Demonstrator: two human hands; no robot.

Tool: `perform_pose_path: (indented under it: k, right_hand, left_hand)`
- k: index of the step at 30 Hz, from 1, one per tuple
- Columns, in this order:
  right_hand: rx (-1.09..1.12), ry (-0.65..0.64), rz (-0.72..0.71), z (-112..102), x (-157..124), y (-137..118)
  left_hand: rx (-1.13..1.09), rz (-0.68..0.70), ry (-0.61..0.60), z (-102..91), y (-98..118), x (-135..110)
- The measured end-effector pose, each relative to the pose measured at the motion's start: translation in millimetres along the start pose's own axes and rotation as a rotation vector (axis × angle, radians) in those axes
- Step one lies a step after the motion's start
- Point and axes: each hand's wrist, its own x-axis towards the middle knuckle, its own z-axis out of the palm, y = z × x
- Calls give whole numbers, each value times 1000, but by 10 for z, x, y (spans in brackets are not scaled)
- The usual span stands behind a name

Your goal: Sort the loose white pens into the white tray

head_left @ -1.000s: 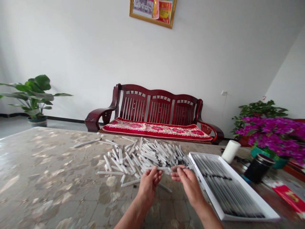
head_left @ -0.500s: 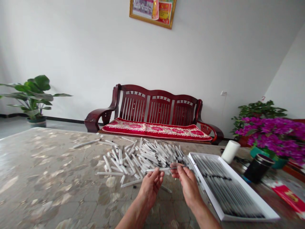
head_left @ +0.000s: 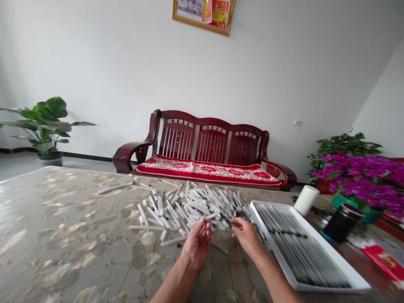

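Between the thumb and fingers of my left hand (head_left: pixel 198 246) is a white pen barrel (head_left: pixel 211 217), held near the front of the pile. My right hand (head_left: pixel 248 236) is at the pile's right front edge, its fingertips pinched together; whatever they hold is too small and dark to make out. The heap of loose pen parts (head_left: pixel 202 202), white tubes with some black pieces among them, spreads beyond both hands. Right of my right hand lies a white shallow tray (head_left: pixel 318 256) with rows of clear, dark-tipped pens in it.
On the patterned table (head_left: pixel 78 235), a white cylinder (head_left: pixel 306 200) and a black cup (head_left: pixel 343 223) stand behind the tray. Purple flowers (head_left: pixel 362 181) and a red packet (head_left: pixel 383 261) are at the right. Beyond the table is a wooden bench (head_left: pixel 211 141).
My right hand has moved away from the barrel in my left hand, down to the pile's edge; the thin dark piece it held no longer shows. My left hand has tilted the barrel slightly.
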Motion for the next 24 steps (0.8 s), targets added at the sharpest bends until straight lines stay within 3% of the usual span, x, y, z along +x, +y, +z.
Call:
perform_pose_path:
  k: [4,10,14,20,24]
  right_hand:
    - [-277,-36,-71,63,-12,15]
    - [-556,-207,-277,308,-38,-332]
    - [-703,-243,-293,407,17,-438]
    - [-764,-238,-302,441,80,-411]
    - [-581,-117,-279,407,22,-320]
  left_hand:
    - [2,26,-4,-31,-18,42]
    - [8,88,8,-76,12,107]
    - [31,81,-7,-101,20,130]
    - [113,125,-23,-106,-22,147]
    - [153,169,18,-100,-34,142]
